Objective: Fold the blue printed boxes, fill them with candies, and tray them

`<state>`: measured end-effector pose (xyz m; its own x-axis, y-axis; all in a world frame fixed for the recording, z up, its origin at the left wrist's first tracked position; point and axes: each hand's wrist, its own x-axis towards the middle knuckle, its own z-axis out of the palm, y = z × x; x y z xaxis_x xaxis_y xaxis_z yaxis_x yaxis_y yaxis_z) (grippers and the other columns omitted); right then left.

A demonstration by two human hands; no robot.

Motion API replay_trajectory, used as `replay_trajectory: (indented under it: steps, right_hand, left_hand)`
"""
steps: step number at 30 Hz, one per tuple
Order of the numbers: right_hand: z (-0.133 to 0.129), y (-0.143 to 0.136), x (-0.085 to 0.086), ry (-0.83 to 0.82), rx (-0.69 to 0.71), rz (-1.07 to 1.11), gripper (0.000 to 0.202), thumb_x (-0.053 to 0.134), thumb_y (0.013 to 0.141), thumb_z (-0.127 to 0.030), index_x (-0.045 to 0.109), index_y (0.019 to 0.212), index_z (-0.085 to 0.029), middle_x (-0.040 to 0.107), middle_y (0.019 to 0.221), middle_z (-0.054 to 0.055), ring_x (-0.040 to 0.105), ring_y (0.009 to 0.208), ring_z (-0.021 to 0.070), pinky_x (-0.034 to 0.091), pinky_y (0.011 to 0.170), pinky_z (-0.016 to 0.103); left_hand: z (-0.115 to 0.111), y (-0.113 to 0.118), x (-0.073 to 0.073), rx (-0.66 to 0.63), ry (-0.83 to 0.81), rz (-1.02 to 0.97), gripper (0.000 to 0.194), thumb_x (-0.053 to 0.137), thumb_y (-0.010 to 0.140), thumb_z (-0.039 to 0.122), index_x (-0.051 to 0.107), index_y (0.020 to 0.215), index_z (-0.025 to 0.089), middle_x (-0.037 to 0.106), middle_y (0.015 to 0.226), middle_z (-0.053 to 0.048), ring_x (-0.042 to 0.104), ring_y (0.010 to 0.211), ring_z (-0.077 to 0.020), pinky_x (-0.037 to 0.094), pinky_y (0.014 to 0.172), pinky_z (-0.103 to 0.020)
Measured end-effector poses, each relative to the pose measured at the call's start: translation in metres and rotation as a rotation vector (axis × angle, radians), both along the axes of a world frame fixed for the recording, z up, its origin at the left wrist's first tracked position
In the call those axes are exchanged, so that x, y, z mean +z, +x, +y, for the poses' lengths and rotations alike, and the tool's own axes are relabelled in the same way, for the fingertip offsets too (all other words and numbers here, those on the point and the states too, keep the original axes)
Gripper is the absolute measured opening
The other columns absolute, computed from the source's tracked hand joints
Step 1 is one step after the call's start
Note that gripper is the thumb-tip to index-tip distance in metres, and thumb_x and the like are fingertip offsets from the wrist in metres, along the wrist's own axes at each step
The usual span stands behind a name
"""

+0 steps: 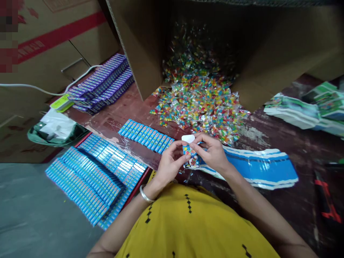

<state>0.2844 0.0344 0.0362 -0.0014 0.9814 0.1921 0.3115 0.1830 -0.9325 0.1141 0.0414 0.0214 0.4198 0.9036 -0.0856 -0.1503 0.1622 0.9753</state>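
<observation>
Between my two hands, in front of my body, is a small blue printed candy box (190,157) with its white end flap (188,138) standing up. My left hand (170,161) pinches the box's left side. At its upper right, the fingers of my right hand (211,152) close on the box near the flap. Just beyond my hands lies a heap of small clear bags of colourful candy (199,104), spilling from a large carton. A fanned stack of flat blue box blanks (258,166) runs off to the right from under my right hand.
A row of finished-looking blue boxes (146,135) stands left of my hands. More fill a red-rimmed tray (137,186) at lower left. Purple boxes (102,86) are stacked behind. The open carton's wall (137,46) rises ahead. A red-and-black tool (326,200) lies far right.
</observation>
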Motion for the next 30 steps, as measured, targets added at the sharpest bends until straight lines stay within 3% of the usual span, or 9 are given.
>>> replay_trajectory:
  steps: [2, 5, 8, 11, 14, 21, 24, 30]
  right_hand:
    - [0.001, -0.003, -0.001, -0.014, -0.01, 0.089, 0.008, 0.067, 0.085, -0.027, 0.062, 0.084, -0.021, 0.066, 0.102, 0.004, 0.064, 0.096, 0.0193, 0.053, 0.076, 0.03]
    - [0.003, -0.007, -0.001, -0.011, -0.053, 0.21, 0.017, 0.071, 0.082, -0.027, 0.058, 0.092, -0.023, 0.066, 0.094, 0.002, 0.064, 0.09, 0.0181, 0.052, 0.079, 0.031]
    - [0.006, -0.009, 0.0, -0.039, -0.013, 0.236, 0.015, 0.071, 0.082, -0.03, 0.059, 0.085, -0.022, 0.065, 0.085, 0.001, 0.063, 0.082, 0.0165, 0.05, 0.077, 0.03]
    - [0.01, -0.006, 0.003, -0.127, 0.024, 0.237, 0.019, 0.073, 0.08, -0.033, 0.06, 0.075, -0.02, 0.065, 0.083, 0.001, 0.061, 0.08, 0.0163, 0.049, 0.072, 0.028]
    - [0.014, -0.001, 0.005, -0.211, 0.02, 0.189, 0.019, 0.077, 0.075, -0.034, 0.064, 0.079, -0.02, 0.067, 0.081, 0.002, 0.061, 0.078, 0.0164, 0.049, 0.069, 0.028]
    - [0.021, 0.008, 0.003, -0.341, 0.025, 0.166, 0.026, 0.078, 0.072, -0.038, 0.063, 0.068, -0.018, 0.062, 0.064, -0.002, 0.053, 0.059, 0.0113, 0.041, 0.056, 0.025]
    - [0.019, 0.008, 0.003, -0.299, 0.042, 0.121, 0.025, 0.076, 0.075, -0.037, 0.062, 0.067, -0.018, 0.06, 0.063, -0.003, 0.052, 0.058, 0.011, 0.039, 0.055, 0.025]
    - [0.009, 0.005, 0.007, -0.057, 0.091, 0.01, 0.017, 0.067, 0.085, -0.029, 0.066, 0.072, -0.02, 0.066, 0.077, 0.002, 0.061, 0.074, 0.0164, 0.047, 0.07, 0.031]
  left_hand:
    - [0.0, 0.001, 0.0, 0.021, 0.003, -0.022, 0.034, 0.071, 0.081, 0.027, 0.055, 0.11, 0.019, 0.06, 0.108, -0.004, 0.061, 0.089, -0.0139, 0.05, 0.079, -0.024]
    - [0.0, 0.002, 0.001, 0.077, -0.017, -0.09, 0.04, 0.074, 0.078, 0.025, 0.049, 0.11, 0.022, 0.061, 0.104, -0.001, 0.062, 0.083, -0.0112, 0.049, 0.075, -0.022]
    - [-0.001, 0.002, 0.0, 0.087, -0.055, -0.116, 0.046, 0.075, 0.076, 0.022, 0.044, 0.109, 0.023, 0.06, 0.097, 0.001, 0.061, 0.075, -0.0088, 0.049, 0.07, -0.021]
    - [-0.002, 0.0, 0.0, 0.121, -0.025, -0.06, 0.044, 0.076, 0.075, 0.021, 0.045, 0.107, 0.022, 0.058, 0.096, 0.001, 0.061, 0.074, -0.0086, 0.05, 0.07, -0.021]
    - [-0.002, -0.001, 0.001, 0.16, 0.052, 0.04, 0.042, 0.074, 0.076, 0.021, 0.047, 0.108, 0.021, 0.057, 0.098, 0.0, 0.061, 0.08, -0.0104, 0.052, 0.075, -0.024]
    - [-0.004, -0.004, 0.006, 0.06, 0.089, 0.117, 0.043, 0.069, 0.081, 0.023, 0.048, 0.119, 0.022, 0.06, 0.102, -0.004, 0.063, 0.086, -0.0144, 0.054, 0.078, -0.028]
    - [-0.004, -0.006, 0.006, 0.022, 0.094, 0.131, 0.046, 0.068, 0.082, 0.022, 0.05, 0.124, 0.022, 0.061, 0.105, -0.005, 0.063, 0.088, -0.0147, 0.054, 0.079, -0.028]
    - [-0.003, -0.008, 0.002, 0.024, 0.098, 0.14, 0.04, 0.066, 0.083, 0.021, 0.058, 0.122, 0.022, 0.062, 0.111, -0.006, 0.063, 0.094, -0.0157, 0.054, 0.083, -0.027]
